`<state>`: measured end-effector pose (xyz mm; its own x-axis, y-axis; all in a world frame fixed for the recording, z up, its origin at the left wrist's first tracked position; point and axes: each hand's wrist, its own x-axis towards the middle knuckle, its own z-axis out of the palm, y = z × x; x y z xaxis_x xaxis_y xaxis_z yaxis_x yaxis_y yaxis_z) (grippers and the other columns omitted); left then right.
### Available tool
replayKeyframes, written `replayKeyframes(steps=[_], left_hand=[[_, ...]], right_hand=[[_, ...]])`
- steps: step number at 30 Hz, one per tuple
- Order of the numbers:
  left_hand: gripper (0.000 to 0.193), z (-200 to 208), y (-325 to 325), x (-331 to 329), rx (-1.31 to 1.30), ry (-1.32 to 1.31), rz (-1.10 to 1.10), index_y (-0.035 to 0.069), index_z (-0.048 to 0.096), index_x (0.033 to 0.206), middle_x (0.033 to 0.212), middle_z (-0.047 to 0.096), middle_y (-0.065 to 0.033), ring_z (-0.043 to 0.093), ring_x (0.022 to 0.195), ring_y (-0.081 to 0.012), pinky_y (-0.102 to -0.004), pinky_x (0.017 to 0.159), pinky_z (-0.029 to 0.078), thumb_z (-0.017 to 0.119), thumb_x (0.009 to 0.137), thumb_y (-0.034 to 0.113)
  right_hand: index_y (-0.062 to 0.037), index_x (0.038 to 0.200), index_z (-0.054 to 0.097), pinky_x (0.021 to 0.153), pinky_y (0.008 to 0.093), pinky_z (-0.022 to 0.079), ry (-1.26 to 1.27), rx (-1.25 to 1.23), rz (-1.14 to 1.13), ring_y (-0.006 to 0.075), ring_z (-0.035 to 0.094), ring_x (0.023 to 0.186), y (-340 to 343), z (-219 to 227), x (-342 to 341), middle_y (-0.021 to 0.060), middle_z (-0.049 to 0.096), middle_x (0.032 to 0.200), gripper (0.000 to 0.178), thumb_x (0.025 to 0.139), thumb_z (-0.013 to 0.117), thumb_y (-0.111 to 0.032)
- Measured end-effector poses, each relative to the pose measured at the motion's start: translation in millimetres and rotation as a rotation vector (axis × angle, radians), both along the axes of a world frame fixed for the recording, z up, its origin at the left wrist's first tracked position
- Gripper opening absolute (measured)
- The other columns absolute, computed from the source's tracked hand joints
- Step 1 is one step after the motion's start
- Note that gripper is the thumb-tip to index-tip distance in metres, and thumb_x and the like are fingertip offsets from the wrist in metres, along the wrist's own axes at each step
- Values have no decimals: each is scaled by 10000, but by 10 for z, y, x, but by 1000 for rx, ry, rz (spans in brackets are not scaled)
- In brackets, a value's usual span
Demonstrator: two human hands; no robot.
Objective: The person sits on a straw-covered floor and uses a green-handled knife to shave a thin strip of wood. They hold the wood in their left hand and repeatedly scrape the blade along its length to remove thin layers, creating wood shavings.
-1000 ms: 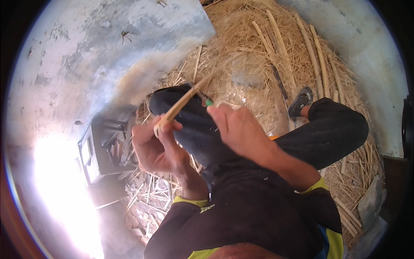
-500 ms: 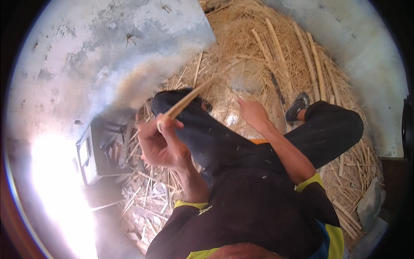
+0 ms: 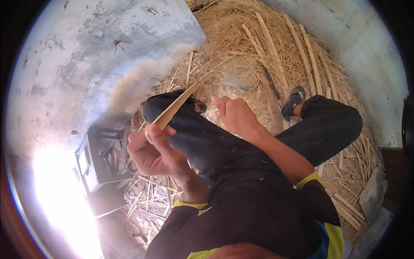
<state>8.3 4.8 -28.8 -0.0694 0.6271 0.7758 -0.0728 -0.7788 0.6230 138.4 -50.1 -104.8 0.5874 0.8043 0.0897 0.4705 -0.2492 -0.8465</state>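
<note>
My left hand pinches the near end of a long, flat bamboo strip between thumb and fingers. The strip slants up and away to the right, over my left knee, and its thin far end narrows above the littered floor. My right hand is closed, to the right of the strip and apart from it. Just a small green bit shows at its thumb tip; the rest of what it grips is hidden by the fingers.
Shavings and split sticks cover the floor between my spread legs. Long bamboo lengths lie at the far right. A pale wall block stands at the far left, a dark box-like frame at the left, a grey stone at the right.
My left hand has moved slightly left and nearer with the strip. My right hand has shifted left and turned; the thin pointed thing that stuck out from its fingers no longer shows.
</note>
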Motion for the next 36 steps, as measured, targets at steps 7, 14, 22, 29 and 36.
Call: replayKeyframes(steps=[7, 14, 22, 29, 36], left_hand=[[200, 31, 0, 32, -16, 9, 28, 9, 477, 833, 648, 555, -113, 497, 519, -113, -214, 506, 353, 604, 928, 130], [202, -23, 6, -10, 36, 55, 46, 12, 479, 836, 580, 535, -103, 484, 495, -112, -202, 473, 344, 595, 933, 146], [230, -63, 88, -34, 100, 54, 42, 5, 485, 826, 591, 534, -113, 477, 485, -120, -204, 439, 366, 592, 933, 178], [260, -49, 132, -126, 141, 159, -72, -33, 514, 892, 704, 583, -178, 501, 461, -143, -212, 420, 413, 573, 949, 214], [287, -94, 128, -155, 220, 138, -137, 14, 534, 960, 763, 600, -192, 536, 476, -156, -219, 404, 432, 550, 963, 301]], right_hand=[[20, 773, 617, 632, 513, 457, 82, 21, 130, 466, 582, 694, -19, 93, 19, 272, 589, 678, 534, 1002, 383, -402], [43, 878, 629, 651, 482, 471, 3, 24, 198, 458, 588, 708, 53, -53, 21, 264, 596, 707, 567, 1019, 313, -407], [39, 790, 647, 753, 505, 501, -12, -105, 89, 443, 629, 760, 184, -471, 337, 294, 615, 735, 670, 1022, 244, -444], [27, 860, 647, 740, 489, 490, -69, -355, -114, 430, 629, 789, 161, -999, 756, 268, 626, 758, 556, 1000, 356, -426], [23, 763, 549, 581, 471, 405, 216, 217, 153, 436, 551, 645, -214, 81, 208, 262, 542, 667, 507, 989, 427, -415]])
